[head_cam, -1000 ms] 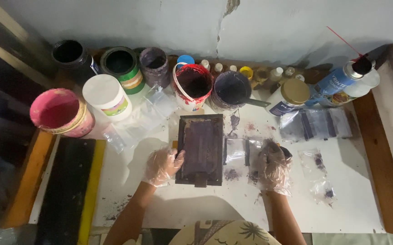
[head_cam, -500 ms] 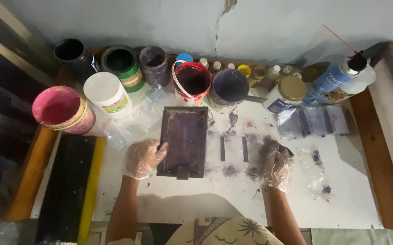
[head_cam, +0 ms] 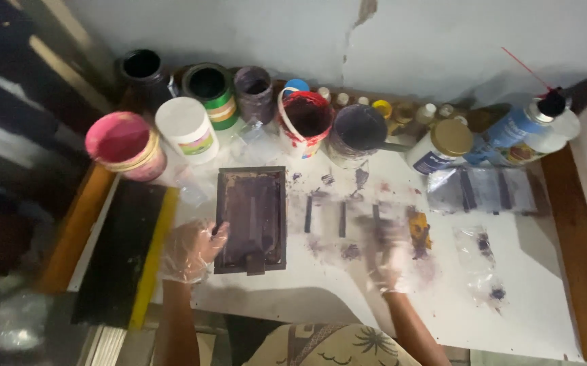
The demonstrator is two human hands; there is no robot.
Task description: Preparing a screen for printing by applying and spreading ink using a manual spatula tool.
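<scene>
My left hand [head_cam: 190, 249], in a clear plastic glove, grips the left edge of a small dark rectangular screen frame [head_cam: 251, 218] lying flat on the white table [head_cam: 524, 318]. To the frame's right, dark printed strips [head_cam: 341, 218] show on a clear plastic piece. My right hand [head_cam: 389, 256], also gloved and motion-blurred, hovers over that printed plastic; whether it holds anything is unclear. A small yellow-stained object [head_cam: 419, 229] lies just right of that hand.
Paint pots line the back wall: a pink tub [head_cam: 122, 145], a white jar [head_cam: 186, 129], a green-banded can [head_cam: 210, 88], a red-and-white bucket [head_cam: 305, 122], a dark pot [head_cam: 359, 132]. A blue spray can [head_cam: 517, 129] lies at right. Printed plastic bags [head_cam: 483, 190] rest nearby. A black-and-yellow board [head_cam: 122, 251] sits left.
My left hand has slid the screen frame to the left, uncovering the printed strips. My right hand has moved left over the printed plastic.
</scene>
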